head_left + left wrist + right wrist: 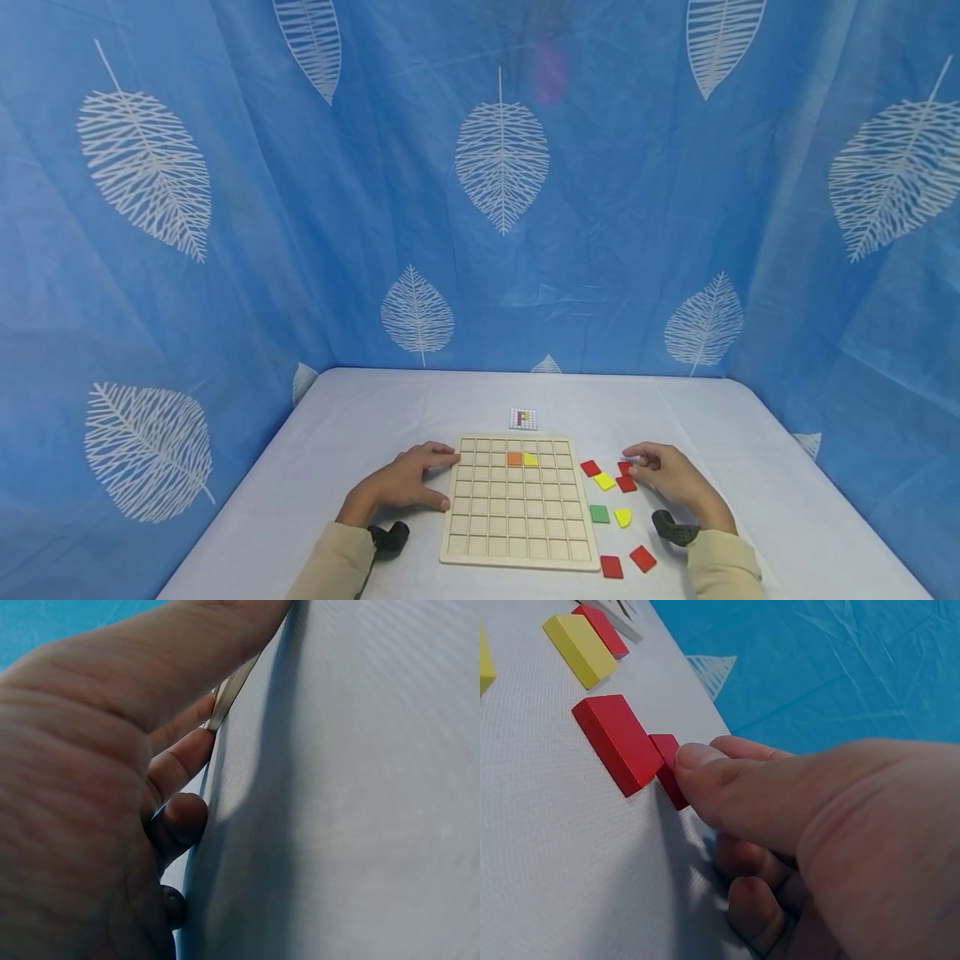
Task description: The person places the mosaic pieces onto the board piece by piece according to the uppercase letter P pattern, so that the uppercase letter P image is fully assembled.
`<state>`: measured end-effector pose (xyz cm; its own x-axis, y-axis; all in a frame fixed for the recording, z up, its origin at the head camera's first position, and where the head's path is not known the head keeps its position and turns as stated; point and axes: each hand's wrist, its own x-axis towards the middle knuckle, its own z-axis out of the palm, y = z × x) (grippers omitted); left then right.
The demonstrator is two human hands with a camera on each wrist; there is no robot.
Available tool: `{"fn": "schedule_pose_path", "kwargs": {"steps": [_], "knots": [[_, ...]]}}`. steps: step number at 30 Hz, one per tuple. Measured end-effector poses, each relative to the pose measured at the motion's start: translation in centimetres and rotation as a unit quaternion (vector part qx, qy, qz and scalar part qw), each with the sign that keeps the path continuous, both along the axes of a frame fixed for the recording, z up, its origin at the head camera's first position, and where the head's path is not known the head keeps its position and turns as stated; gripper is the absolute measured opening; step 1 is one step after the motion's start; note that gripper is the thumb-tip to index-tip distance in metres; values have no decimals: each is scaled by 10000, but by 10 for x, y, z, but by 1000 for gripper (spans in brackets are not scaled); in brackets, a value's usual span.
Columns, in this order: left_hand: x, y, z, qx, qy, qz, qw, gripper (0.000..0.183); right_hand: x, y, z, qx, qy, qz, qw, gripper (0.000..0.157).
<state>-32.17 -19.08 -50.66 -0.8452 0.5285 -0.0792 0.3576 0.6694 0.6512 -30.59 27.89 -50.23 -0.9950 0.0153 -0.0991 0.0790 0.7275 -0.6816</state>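
Observation:
A square wooden grid board (pixel 517 504) lies on the table, with one orange tile (pixel 514 459) and one yellow tile with a rounded side (pixel 531 460) side by side in its upper cells. My left hand (pixel 408 479) rests at the board's left edge, thumb and forefinger spread apart. On the right side, my right hand (pixel 670 477) is at a small red tile (pixel 667 774) lying on the cloth. Its thumb touches that tile, and the forefinger stands a little apart from it in the head view. Another red tile (pixel 619 742) lies right beside it.
More loose tiles lie right of the board: a red tile (pixel 590 468), a yellow tile (pixel 604 481), a green tile (pixel 599 514), a rounded yellow tile (pixel 623 517) and two red ones nearer me. A small pattern card (pixel 522 418) lies behind the board. Blue leaf-printed curtains surround the table.

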Motion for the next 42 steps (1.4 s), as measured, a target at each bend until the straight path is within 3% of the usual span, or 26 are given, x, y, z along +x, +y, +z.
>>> {"fn": "schedule_pose_path", "kwargs": {"steps": [17,42], "knots": [[-1,1,0,17,7,5,10000,86,2,2,1,15,91,191,9998,30],[3,1,3,-16,93,-97,9999,86,1,-4,-2,228,-38,-27,9997,33]]}}
